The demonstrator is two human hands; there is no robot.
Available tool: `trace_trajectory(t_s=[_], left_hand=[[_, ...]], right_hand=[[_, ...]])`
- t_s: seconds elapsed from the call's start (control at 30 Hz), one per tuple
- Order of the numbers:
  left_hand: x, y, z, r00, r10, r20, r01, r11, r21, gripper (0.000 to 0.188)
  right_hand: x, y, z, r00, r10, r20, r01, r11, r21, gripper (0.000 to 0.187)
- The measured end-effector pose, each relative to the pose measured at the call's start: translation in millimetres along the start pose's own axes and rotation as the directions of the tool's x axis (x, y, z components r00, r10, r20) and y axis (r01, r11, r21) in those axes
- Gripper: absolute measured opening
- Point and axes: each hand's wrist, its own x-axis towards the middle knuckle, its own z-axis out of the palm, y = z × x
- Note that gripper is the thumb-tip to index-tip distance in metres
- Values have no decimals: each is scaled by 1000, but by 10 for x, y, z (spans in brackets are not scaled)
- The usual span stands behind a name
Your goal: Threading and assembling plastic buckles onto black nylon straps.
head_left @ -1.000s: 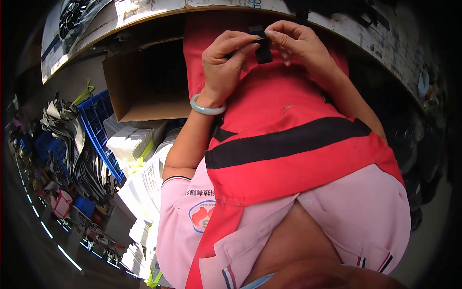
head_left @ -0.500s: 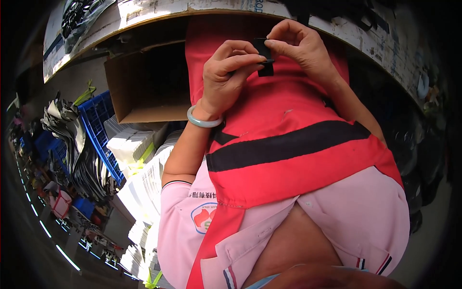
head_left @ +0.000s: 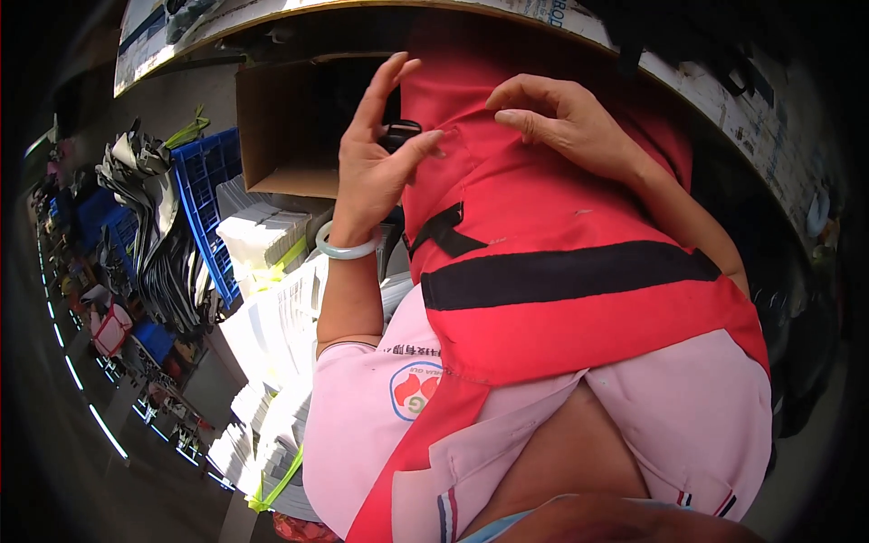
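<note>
My left hand [head_left: 369, 172], with a pale bangle [head_left: 348, 249] at the wrist, has its thumb and fingers spread apart beside the cardboard box. A small glossy black piece [head_left: 401, 135], perhaps a buckle, shows in the gap between thumb and fingers. It does not look gripped; whether it touches the palm I cannot tell. Over the red apron [head_left: 543, 199] my right hand [head_left: 570, 122] is raised with fingers curved. Its thumb and index finger stand apart with nothing between them.
An open cardboard box [head_left: 287, 176] lies under the worktable edge [head_left: 670, 77], its inside dark. Left of it stand a blue plastic crate [head_left: 206, 208], stacked dark strips [head_left: 149, 244] and bundled white sheets [head_left: 272, 312]. Dark items [head_left: 738, 72] lie on the table at the right.
Both hands held the black piece together; now they have separated. My left hand has moved left toward the box and its fingers have opened. My right hand has let go and lowered slightly.
</note>
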Motion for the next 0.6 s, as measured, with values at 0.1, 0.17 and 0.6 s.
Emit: trace_trajectory(t_s=[0.1, 0.17, 0.6], left_hand=[[213, -262, 455, 948, 214, 236, -250, 959, 135, 82], [261, -272, 551, 926, 235, 296, -276, 955, 106, 83], [397, -254, 730, 938, 160, 309, -181, 983, 40, 84]], right_hand=[[45, 32, 72, 998, -44, 47, 46, 998, -33, 23], [17, 89, 1, 997, -63, 36, 67, 990, -126, 22], [-19, 92, -197, 973, 232, 12, -233, 971, 56, 16]])
